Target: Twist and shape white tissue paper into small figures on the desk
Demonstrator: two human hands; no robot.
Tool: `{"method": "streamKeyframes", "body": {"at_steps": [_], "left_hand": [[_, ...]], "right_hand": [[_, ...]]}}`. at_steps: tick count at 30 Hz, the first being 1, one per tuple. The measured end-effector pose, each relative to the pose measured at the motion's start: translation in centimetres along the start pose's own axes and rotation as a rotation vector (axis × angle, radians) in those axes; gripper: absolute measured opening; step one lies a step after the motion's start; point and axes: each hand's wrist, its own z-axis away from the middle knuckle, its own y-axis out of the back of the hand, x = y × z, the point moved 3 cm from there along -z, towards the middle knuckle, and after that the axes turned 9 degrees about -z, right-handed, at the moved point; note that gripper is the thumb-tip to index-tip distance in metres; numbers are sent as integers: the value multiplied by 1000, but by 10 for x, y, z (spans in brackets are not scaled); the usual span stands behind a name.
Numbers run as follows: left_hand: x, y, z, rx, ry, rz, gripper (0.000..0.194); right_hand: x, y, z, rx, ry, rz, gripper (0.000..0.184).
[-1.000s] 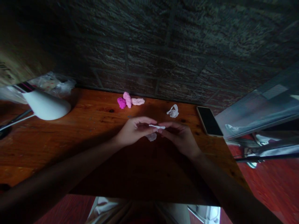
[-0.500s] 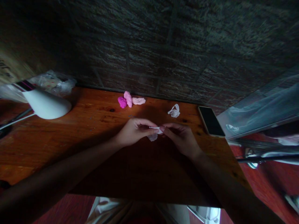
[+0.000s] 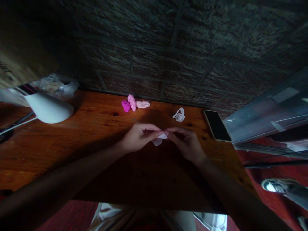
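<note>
Over wooden table (image 3: 96, 120), left hand (image 3: 134, 138) and right hand (image 3: 189, 142) nearly meet, both clamped by fingertips on small white piece (image 3: 163, 136) between them. Translucent scrap (image 3: 157, 142) just beside piece, perhaps plastic; too dim to be sure. Beyond, by dark wall (image 3: 149, 64), 3 pink lumps (image 3: 132, 102) touch in cluster; crumpled whitish scrap (image 3: 179, 117) sits right of them. Phone (image 3: 217, 125) lies near table's right edge.

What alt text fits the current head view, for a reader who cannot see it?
The left hand and right hand hold a small white piece between them over a wooden table. Beyond lie three pink lumps and a white scrap, with a phone to the right.
</note>
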Motion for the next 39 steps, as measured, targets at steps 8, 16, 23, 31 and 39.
{"method": "streamKeyframes", "body": {"at_steps": [8,16,23,31,39], "left_hand": [[1,1,-2,-70,14,9,19],[2,4,-2,-48,-24,8,13],[3,1,-2,-30,-48,13,14],[-3,2,-3,-65,-4,54,13],[-1,4,-2,-51,64,63,16]], "right_hand": [[2,4,-2,38,-28,-11,29],[2,-1,0,-80,-64,-66,21],[-1,-1,-1,-50,-91,-124,16],[2,3,-3,-3,-106,-132,21],[-3,1,-1,5,-95,-68,22]]}}
